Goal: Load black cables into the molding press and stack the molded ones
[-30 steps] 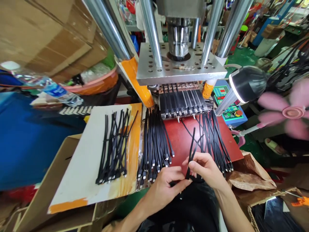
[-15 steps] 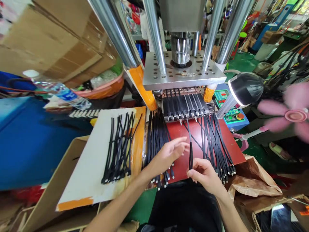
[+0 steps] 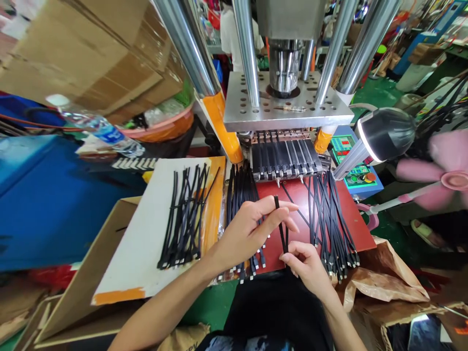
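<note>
My right hand (image 3: 306, 265) pinches a black flat cable (image 3: 282, 239) over the red work board, low in front of the press. The same cable runs up to my left hand (image 3: 261, 222), where it passes between thumb and index finger, with its tip rising above them. The other left fingers are stretched to the right. Behind the hands, a metal fixture (image 3: 287, 158) holds several black cables side by side, their metal connectors facing me. A bunch of black cables (image 3: 241, 190) lies partly hidden behind my left hand, and another bunch (image 3: 332, 219) lies to the right.
The press's steel plate (image 3: 288, 114) hangs over the fixture between steel columns. On the left, a white board (image 3: 141, 224) carries tied cables (image 3: 185, 219). A lamp (image 3: 387, 134), control box (image 3: 356, 165) and pink fan (image 3: 453, 180) stand right. Brown paper (image 3: 387, 273) lies at lower right.
My left hand has moved right and closed on the cable's upper part. The cable, earlier reaching up toward the fixture, is now folded lower between both hands. The view has shifted slightly.
</note>
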Available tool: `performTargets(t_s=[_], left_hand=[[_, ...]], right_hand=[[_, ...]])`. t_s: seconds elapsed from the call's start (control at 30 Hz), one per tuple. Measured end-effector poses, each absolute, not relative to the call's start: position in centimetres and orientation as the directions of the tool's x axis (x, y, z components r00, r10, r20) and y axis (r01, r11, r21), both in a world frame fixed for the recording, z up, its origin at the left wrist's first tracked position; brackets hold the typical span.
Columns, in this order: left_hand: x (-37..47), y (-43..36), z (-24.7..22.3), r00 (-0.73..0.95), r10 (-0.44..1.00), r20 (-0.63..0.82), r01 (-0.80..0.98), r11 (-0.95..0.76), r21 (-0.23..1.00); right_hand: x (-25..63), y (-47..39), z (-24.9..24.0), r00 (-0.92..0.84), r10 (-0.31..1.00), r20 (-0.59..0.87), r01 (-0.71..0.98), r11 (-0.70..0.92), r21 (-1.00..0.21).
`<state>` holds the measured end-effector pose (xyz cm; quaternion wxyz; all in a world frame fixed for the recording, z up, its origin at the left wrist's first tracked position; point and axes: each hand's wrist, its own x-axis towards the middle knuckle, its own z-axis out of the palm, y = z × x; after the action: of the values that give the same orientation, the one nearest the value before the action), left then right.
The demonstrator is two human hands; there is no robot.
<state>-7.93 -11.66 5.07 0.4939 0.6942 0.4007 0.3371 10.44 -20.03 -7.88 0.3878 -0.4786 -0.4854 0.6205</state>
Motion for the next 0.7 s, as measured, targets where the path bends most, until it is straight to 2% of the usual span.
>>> performTargets(t_s=[0.13, 0.3, 0.37, 0.47, 0.57, 0.7], left_hand=[[-8.7, -12.1, 4.3, 0.511, 0.859, -0.026, 0.235, -0.11, 0.966], [-9.0, -12.2, 2.7, 0.641, 0.735, -0.22, 0.195, 0.12, 0.973], [-8.8, -12.2, 2.3, 0.652, 0.717, -0.247, 0.157, 0.191, 0.969], [-8.6, -12.0, 1.8, 0.644, 0.729, -0.233, 0.077, 0.242, 0.967], [-8.6, -11.5, 1.5, 0.595, 0.779, -0.199, 0.053, 0.21, 0.976], [-8.6, -10.9, 0.7, 0.572, 0.806, -0.15, 0.115, 0.103, 0.988]], right_hand=[[10.5, -20.3, -8.2, -0.088, 0.984, -0.154, -0.012, -0.156, -0.988], [11.5, -20.5, -6.7, 0.105, 0.987, 0.123, 0.157, 0.106, -0.982], [11.7, -20.3, -5.7, 0.084, 0.976, 0.199, 0.213, 0.178, -0.961], [11.2, -19.8, -4.7, -0.005, 0.977, 0.214, 0.22, 0.21, -0.953], [10.2, -19.2, -4.4, -0.08, 0.978, 0.195, 0.2, 0.207, -0.958], [9.2, -18.1, -4.6, -0.13, 0.978, 0.166, 0.182, 0.188, -0.965]])
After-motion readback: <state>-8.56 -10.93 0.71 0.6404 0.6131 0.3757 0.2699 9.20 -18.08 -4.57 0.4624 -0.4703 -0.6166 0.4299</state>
